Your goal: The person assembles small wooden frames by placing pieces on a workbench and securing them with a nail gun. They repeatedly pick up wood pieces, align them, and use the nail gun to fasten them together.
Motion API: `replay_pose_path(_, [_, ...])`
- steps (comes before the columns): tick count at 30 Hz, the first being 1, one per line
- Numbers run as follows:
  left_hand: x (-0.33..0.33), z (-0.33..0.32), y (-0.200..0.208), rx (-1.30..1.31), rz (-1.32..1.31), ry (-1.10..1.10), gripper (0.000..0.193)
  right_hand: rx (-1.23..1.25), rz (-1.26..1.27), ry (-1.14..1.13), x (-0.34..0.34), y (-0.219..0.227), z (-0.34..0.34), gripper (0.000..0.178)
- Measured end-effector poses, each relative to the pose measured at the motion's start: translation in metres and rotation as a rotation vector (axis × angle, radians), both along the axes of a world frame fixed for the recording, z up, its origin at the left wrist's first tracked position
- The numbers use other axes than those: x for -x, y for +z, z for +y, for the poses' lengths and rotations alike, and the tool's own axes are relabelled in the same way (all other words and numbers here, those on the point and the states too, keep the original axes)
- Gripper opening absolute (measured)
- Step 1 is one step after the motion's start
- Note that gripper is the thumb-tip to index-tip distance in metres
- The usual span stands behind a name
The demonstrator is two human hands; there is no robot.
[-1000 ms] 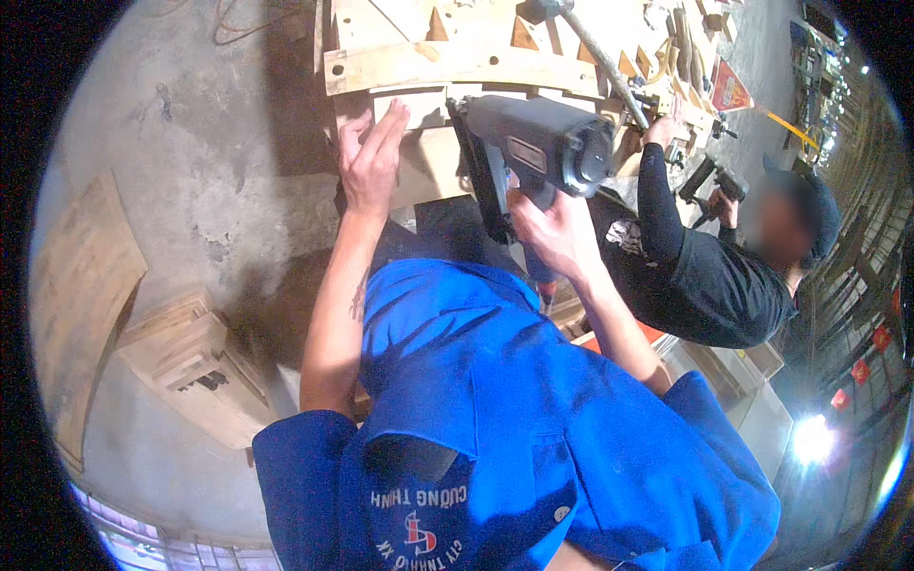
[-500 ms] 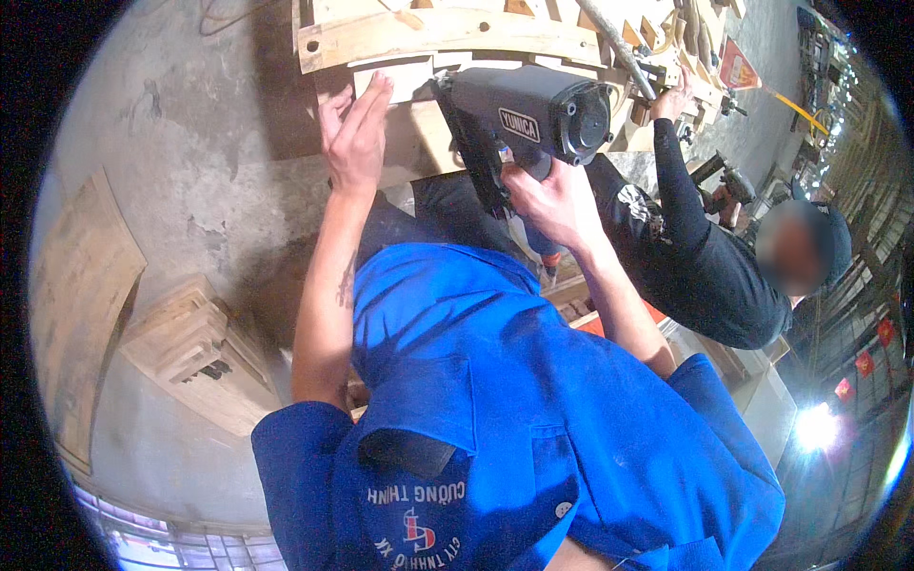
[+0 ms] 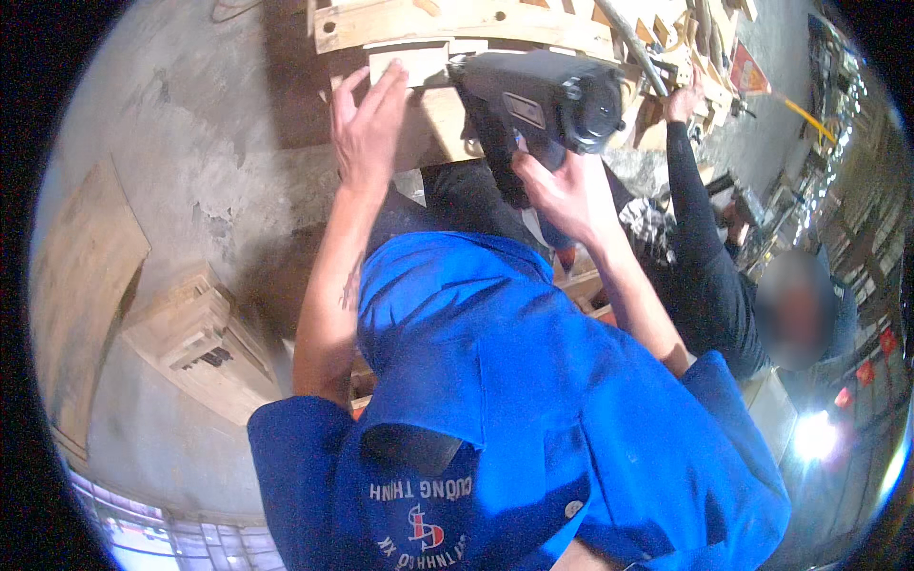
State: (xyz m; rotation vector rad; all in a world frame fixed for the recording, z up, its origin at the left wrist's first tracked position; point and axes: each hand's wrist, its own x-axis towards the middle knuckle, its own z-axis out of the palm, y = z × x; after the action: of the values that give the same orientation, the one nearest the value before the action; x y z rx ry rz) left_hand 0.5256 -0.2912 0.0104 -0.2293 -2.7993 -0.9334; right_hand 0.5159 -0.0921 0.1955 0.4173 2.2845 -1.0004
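My right hand is wrapped round the handle of a dark grey nail gun. The gun's nose points left, up against a small pale wood block. Stretched fingers of my left hand rest at that block's near face and left end, without wrapping round it. Behind the block runs a long, slightly curved wooden rail with dark round holes. The gun's body hides the right part of the joint.
On the right, a co-worker in black sleeves reaches to the same bench, near a metal bar and wood pieces. Stacked wooden frames and a curved panel lie at left. A red triangular sign is at far right.
In the picture, both my hands, the nail gun and the bench have shifted slightly right. The nail gun has tilted a little, its nose staying by the block. The co-worker's head is lower.
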Motion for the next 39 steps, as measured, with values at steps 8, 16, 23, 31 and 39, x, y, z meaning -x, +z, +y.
replay_pose_path(8, [-0.045,0.082,0.013,-1.292,-1.154,0.356,0.055,0.032,-0.122,-0.086,-0.003,0.001,0.002,0.034])
replay_pose_path(16, [-0.051,0.108,0.006,-1.469,-0.896,0.340,0.059,0.039,0.021,0.037,0.003,-0.024,0.006,0.048])
replay_pose_path(23, [-0.036,0.110,0.000,-1.490,-0.926,0.404,0.056,0.116,0.108,0.069,0.014,-0.028,0.001,0.019])
replay_pose_path(31, [-0.049,0.101,-0.003,-1.355,-0.928,0.325,0.058,0.026,0.113,0.097,0.011,-0.024,-0.017,0.033])
replay_pose_path(39, [-0.053,0.094,-0.004,-1.558,-0.957,0.233,0.064,-0.005,0.025,0.207,0.020,-0.010,-0.017,0.044])
